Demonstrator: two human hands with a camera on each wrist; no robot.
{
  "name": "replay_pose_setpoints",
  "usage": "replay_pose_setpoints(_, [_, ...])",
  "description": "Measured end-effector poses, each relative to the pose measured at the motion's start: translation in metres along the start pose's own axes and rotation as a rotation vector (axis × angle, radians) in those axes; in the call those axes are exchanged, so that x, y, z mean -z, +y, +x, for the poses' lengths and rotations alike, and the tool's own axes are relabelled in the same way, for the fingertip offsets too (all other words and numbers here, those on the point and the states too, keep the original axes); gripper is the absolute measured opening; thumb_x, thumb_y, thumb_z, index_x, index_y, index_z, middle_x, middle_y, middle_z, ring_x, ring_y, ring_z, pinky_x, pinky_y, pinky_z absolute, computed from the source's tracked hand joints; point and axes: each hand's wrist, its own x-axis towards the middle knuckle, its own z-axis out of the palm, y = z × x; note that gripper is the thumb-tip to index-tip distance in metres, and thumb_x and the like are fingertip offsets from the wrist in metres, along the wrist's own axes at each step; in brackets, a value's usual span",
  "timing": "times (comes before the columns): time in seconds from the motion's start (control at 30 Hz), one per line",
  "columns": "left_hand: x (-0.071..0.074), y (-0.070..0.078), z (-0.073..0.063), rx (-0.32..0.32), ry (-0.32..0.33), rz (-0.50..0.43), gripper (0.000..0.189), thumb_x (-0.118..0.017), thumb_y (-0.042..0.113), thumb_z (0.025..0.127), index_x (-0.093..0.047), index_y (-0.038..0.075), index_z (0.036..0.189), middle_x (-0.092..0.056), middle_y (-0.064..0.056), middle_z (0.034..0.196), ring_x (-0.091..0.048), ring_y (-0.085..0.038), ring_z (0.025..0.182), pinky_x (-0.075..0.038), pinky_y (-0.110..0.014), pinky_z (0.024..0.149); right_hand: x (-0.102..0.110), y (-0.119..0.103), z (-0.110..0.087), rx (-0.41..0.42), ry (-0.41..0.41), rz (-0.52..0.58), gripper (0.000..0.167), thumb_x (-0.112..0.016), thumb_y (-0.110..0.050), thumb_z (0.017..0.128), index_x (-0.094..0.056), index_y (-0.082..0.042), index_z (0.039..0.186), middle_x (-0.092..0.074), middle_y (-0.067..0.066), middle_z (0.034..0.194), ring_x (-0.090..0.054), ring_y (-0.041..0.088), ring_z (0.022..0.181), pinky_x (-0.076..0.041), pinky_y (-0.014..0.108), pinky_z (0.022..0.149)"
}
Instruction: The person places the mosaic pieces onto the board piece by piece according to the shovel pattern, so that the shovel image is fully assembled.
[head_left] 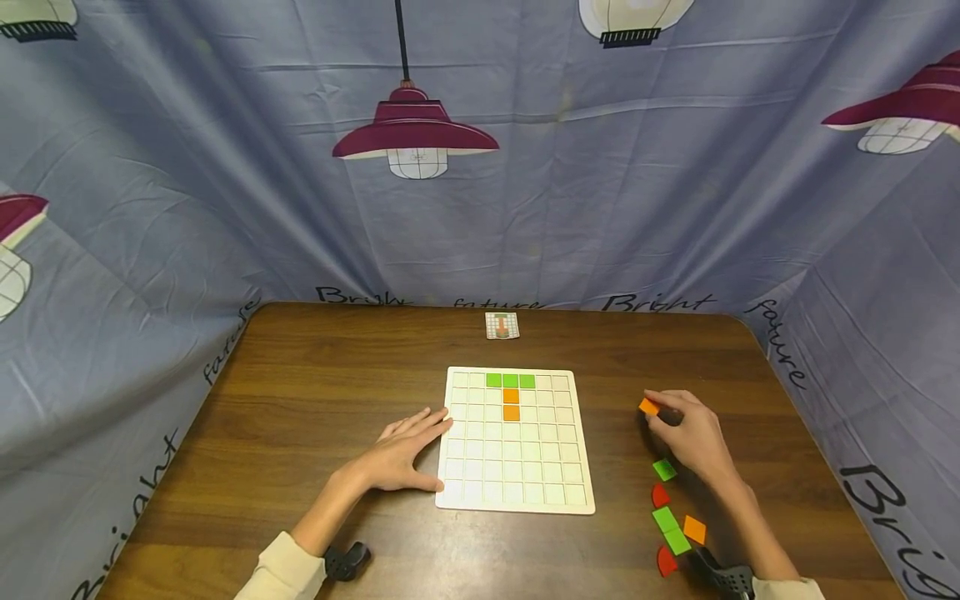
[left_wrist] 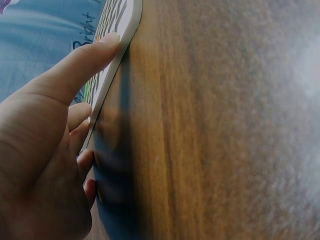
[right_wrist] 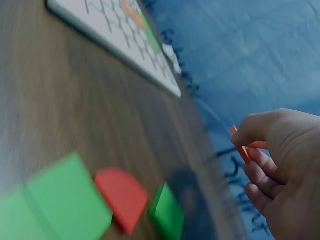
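Note:
A white grid board (head_left: 551,492) lies in the middle of the brown table. In its top row sit three green square tiles (head_left: 510,381); two orange square tiles (head_left: 511,412) run down below the middle one. My left hand (head_left: 397,457) touches the board's left edge with fingers spread and thumb near the lower corner; the left wrist view shows the thumb (left_wrist: 102,50) on the rim. To the right of the board, my right hand (head_left: 696,433) pinches another orange square tile (head_left: 648,407) between thumb and fingers, above the table in the right wrist view.
Loose pieces lie right of the board: a green tile (head_left: 664,470), red rounded pieces (head_left: 660,497), two adjoining green tiles (head_left: 671,531) and an orange tile (head_left: 695,530). A small patterned card (head_left: 502,326) lies at the table's back edge, before a blue curtain (head_left: 525,208).

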Motion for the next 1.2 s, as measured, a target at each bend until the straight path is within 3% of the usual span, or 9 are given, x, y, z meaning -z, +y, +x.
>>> replay_pose_setpoints(0.27, [0.001,0.001,0.0,0.001,-0.005,-0.003,0.093,-0.076,0.048,0.083,-0.032,0.016,0.158,-0.022,-0.004,0.164,-0.013,-0.033,0.15,-0.016,-0.062,0.111,-0.017,-0.031,0.017,0.074,-0.02,0.044,0.037,-0.075,0.0,0.084,-0.072,-0.002,0.12,-0.064,0.013,0.114,-0.06,0.034,0.104,-0.044,0.043,0.075])
replay_pose_setpoints(0.43, [0.001,0.002,0.0,-0.001,-0.006,-0.003,0.094,-0.076,0.049,0.083,-0.031,0.016,0.158,-0.022,-0.004,0.164,-0.013,-0.033,0.15,-0.016,-0.063,0.11,-0.032,-0.048,0.026,0.093,-0.026,0.098,0.038,-0.076,0.003,0.081,-0.073,-0.002,0.118,-0.065,0.013,0.114,-0.06,0.034,0.106,-0.046,0.048,0.083])
replay_pose_setpoints(0.7, [0.003,0.002,0.001,-0.005,-0.008,0.006,0.094,-0.076,0.048,0.083,-0.031,0.015,0.159,-0.021,-0.005,0.164,-0.013,-0.034,0.15,-0.016,-0.062,0.111,-0.063,-0.078,0.029,0.132,-0.154,0.16,0.035,-0.075,-0.001,0.084,-0.073,-0.001,0.119,-0.065,0.01,0.115,-0.06,0.032,0.109,-0.047,0.052,0.09])
replay_pose_setpoints(0.9, [0.002,0.002,0.0,-0.004,-0.007,0.006,0.095,-0.076,0.05,0.083,-0.031,0.015,0.158,-0.021,-0.004,0.164,-0.013,-0.034,0.15,-0.016,-0.062,0.111,-0.089,-0.089,0.027,0.167,-0.222,0.243,0.035,-0.073,0.003,0.082,-0.074,-0.001,0.117,-0.066,0.004,0.111,-0.062,0.025,0.103,-0.05,0.047,0.085])
replay_pose_setpoints(1.2, [0.002,0.002,0.0,0.0,-0.006,0.0,0.094,-0.076,0.049,0.083,-0.031,0.015,0.158,-0.021,-0.004,0.165,-0.013,-0.034,0.15,-0.016,-0.062,0.111,-0.115,-0.101,0.018,0.141,-0.325,0.239,0.032,-0.075,-0.001,0.083,-0.076,-0.004,0.115,-0.066,-0.001,0.109,-0.061,0.019,0.104,-0.05,0.039,0.088])
